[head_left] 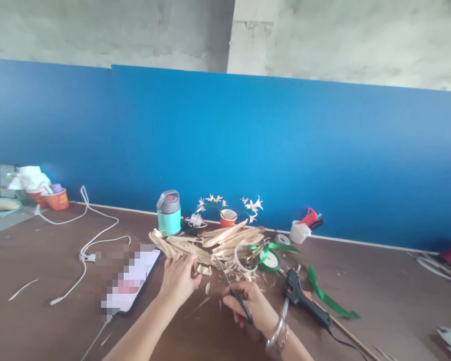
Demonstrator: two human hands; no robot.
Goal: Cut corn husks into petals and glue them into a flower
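My left hand (181, 279) rests at the near edge of a pile of dried corn husks (229, 240), its fingers curled onto the husk; the fingertips are partly hidden. Beside its thumb lies a small cut piece of husk (204, 270). My right hand (250, 303) is closed around the black handle of scissors (236, 295), whose thin blades point up and left toward the pile. A spool of green ribbon (269, 261) and a white ring (245, 258) lie against the right side of the husks.
To the right lie a black glue gun (304, 298), a green ribbon strip (328, 296) and a thin stick (346, 325). A phone (133, 281) and white cable (97, 235) lie left. Behind the husks stand a teal flask (169, 215) and a paper cup (228, 219) with flowers (253, 205).
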